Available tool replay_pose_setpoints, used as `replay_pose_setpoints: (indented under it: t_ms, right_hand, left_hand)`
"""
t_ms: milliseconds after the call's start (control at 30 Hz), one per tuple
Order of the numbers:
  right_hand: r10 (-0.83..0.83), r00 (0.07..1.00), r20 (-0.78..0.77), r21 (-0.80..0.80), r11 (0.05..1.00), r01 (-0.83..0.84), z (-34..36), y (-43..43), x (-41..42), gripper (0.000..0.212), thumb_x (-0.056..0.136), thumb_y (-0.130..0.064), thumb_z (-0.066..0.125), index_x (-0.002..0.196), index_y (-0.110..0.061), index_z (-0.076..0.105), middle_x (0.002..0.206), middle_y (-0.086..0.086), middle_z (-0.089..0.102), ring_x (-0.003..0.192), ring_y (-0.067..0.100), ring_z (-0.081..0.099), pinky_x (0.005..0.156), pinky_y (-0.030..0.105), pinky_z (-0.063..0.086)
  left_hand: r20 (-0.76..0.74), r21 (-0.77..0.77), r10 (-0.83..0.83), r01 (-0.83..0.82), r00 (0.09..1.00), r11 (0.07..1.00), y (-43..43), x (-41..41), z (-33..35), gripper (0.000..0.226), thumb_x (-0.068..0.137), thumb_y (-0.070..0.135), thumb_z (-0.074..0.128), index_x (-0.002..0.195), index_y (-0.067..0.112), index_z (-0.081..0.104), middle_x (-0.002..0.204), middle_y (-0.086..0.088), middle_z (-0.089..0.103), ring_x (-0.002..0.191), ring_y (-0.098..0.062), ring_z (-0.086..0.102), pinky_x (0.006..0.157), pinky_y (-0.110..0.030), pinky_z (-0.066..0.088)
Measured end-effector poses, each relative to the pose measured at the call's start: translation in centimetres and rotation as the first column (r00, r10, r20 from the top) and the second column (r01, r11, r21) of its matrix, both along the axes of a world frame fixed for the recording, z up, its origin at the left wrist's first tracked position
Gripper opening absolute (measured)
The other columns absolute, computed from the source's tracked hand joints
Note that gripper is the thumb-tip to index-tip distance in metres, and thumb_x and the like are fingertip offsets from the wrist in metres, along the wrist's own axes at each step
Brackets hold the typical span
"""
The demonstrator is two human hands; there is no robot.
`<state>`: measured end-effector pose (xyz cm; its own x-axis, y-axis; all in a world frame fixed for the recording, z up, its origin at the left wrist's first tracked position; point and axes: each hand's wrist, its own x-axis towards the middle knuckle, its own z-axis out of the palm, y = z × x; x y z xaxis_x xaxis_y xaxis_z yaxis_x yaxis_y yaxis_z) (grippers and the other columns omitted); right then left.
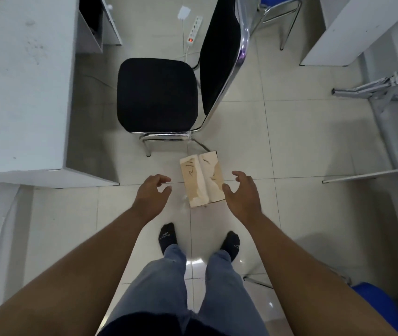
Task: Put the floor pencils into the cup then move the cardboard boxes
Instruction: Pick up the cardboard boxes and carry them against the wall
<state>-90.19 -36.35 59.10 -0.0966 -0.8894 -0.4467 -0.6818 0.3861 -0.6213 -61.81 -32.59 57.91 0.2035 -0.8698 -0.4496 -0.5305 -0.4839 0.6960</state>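
Box phase: cardboard box (202, 181) sits on the floor by the chair (156, 95), between your hands, long axis running away from you. Right hand (242, 195) is nearer; left hand (153, 194) stands apart. Both empty, fingers loosely spread.

We look down on a floor (302, 141) of pale glossy tiles with thin dark joints, which catches a glare of light low in the middle. On our left stands a white desk (18, 81), and beside it a chair (156, 95) with a black padded seat, black backrest and chrome frame. Beyond it a white power strip (194, 29) lies on the tiles, its red switch lit. On our right is another white desk (353, 27) on grey metal legs (384, 112), and a blue seat (382, 304) fills the lower corner.
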Motion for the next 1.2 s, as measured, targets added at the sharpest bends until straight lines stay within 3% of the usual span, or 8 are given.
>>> replay_pose_setpoints:
  t_ms: [233, 367, 500, 633, 767, 900, 1067, 1200]
  right_hand:
    - [0.017, 0.999, -0.042, -0.014, 1.0, -0.017, -12.1, -4.6, -1.5, 0.054, 0.094, -0.045, 0.067, 0.144, -0.035, 0.05, 0.136, -0.006, 0.056, 0.128, 0.016, 0.053, 0.089, 0.031, 0.043]
    - [0.008, 0.999, -0.046, -0.011, 1.0, -0.009, -22.0, -6.6, -1.9, 0.056, 0.094, -0.049, 0.067, 0.144, -0.035, 0.05, 0.135, -0.007, 0.056, 0.127, 0.016, 0.054, 0.088, 0.031, 0.043]
    - [0.02, 0.998, -0.064, -0.027, 0.999, -0.022, -31.3, -8.0, -1.8, 0.059, 0.094, -0.052, 0.068, 0.146, -0.031, 0.05, 0.138, -0.005, 0.055, 0.129, 0.017, 0.054, 0.089, 0.03, 0.044]
    - [0.025, 0.996, -0.082, -0.019, 0.999, -0.026, -39.9, -9.1, -1.4, 0.067, 0.094, -0.06, 0.068, 0.149, -0.029, 0.048, 0.144, -0.003, 0.053, 0.134, 0.02, 0.051, 0.096, 0.037, 0.05]
    - [0.029, 0.994, -0.103, -0.012, 0.999, -0.03, -45.7, -10.0, -0.3, 0.087, 0.087, -0.074, 0.065, 0.154, -0.026, 0.039, 0.152, 0.004, 0.047, 0.137, 0.029, 0.047, 0.106, 0.055, 0.05]
    - [-0.038, 0.997, -0.069, 0.057, 0.998, 0.042, -49.5, -11.1, 0.9, 0.112, 0.076, -0.087, 0.063, 0.162, -0.028, 0.021, 0.163, 0.005, 0.035, 0.147, 0.034, 0.04, 0.112, 0.059, 0.046]
    - [-0.027, 0.999, -0.044, 0.154, 0.988, 0.033, -52.0, -11.9, 1.1, 0.125, 0.071, -0.09, 0.064, 0.165, -0.027, 0.01, 0.166, 0.006, 0.032, 0.148, 0.036, 0.041, 0.113, 0.058, 0.045]
    - [-0.084, 0.996, -0.029, 0.186, 0.979, 0.088, -51.2, -11.9, 1.4, 0.13, 0.069, -0.088, 0.068, 0.166, -0.026, 0.008, 0.165, 0.009, 0.032, 0.146, 0.038, 0.043, 0.113, 0.056, 0.046]
  left_hand:
    - [-0.045, 0.01, 0.03, -0.03, 0.999, 1.0, -3.3, -3.5, -12.7, 0.024, 0.096, 0.028, 0.07, 0.118, 0.035, 0.065, 0.122, 0.019, 0.057, 0.119, -0.004, 0.054, 0.1, -0.028, 0.046]
    - [-0.063, -0.012, 0.077, -0.078, 0.995, 0.997, -5.3, -4.6, -23.0, 0.031, 0.095, 0.028, 0.073, 0.123, 0.037, 0.063, 0.126, 0.017, 0.051, 0.113, 0.017, 0.047, 0.102, -0.022, 0.042]
    - [-0.071, 0.007, 0.107, -0.107, 0.992, 0.994, -6.9, -5.3, -32.0, 0.043, 0.092, 0.035, 0.075, 0.129, 0.046, 0.057, 0.136, 0.013, 0.045, 0.121, 0.002, 0.044, 0.107, -0.023, 0.038]
    - [-0.071, 0.048, 0.142, -0.139, 0.987, 0.989, -8.7, -5.9, -39.9, 0.074, 0.084, 0.05, 0.079, 0.148, 0.047, 0.041, 0.149, 0.01, 0.036, 0.135, -0.006, 0.038, 0.112, -0.03, 0.036]
    - [-0.07, 0.161, 0.177, -0.164, 0.982, 0.973, -10.5, -6.7, -45.0, 0.123, 0.063, 0.075, 0.08, 0.16, 0.046, 0.011, 0.162, 0.006, 0.02, 0.147, -0.026, 0.032, 0.113, -0.053, 0.043]
    - [-0.079, 0.307, 0.309, -0.271, 0.948, 0.912, -11.8, -7.0, -48.8, 0.153, 0.05, 0.075, 0.089, 0.163, 0.034, -0.006, 0.169, -0.003, 0.019, 0.149, -0.033, 0.036, 0.115, -0.057, 0.042]
    - [-0.19, 0.416, 0.275, -0.176, 0.943, 0.892, -12.9, -6.6, -51.4, 0.118, 0.055, 0.068, 0.089, 0.148, 0.015, 0.038, 0.142, -0.005, 0.057, 0.127, -0.029, 0.06, 0.104, -0.051, 0.055]
    - [-0.15, 0.37, 0.29, -0.219, 0.945, 0.903, -13.5, -7.6, -49.9, 0.115, 0.055, 0.067, 0.088, 0.146, 0.018, 0.039, 0.14, -0.001, 0.057, 0.124, -0.027, 0.06, 0.102, -0.051, 0.054]
